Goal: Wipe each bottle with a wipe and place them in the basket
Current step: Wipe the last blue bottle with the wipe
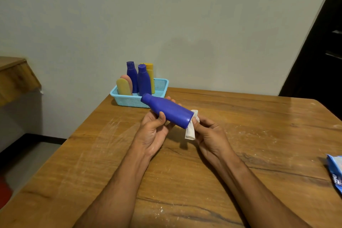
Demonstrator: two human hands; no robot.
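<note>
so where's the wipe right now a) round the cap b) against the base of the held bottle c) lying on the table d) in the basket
b: the right hand pinches the wipe against the base of the bottle, which the left hand holds above the table.

- The light blue basket (160, 87) stood at the table's (259, 135) far left corner; its left and middle were crowded with upright bottles (144, 82), while the right end stood open from above.
- Between basket and hands lay bare wood — an easy path.
- A blue packet (335, 174) — probably wipes, cropped by the frame — occupied the right edge.
</note>
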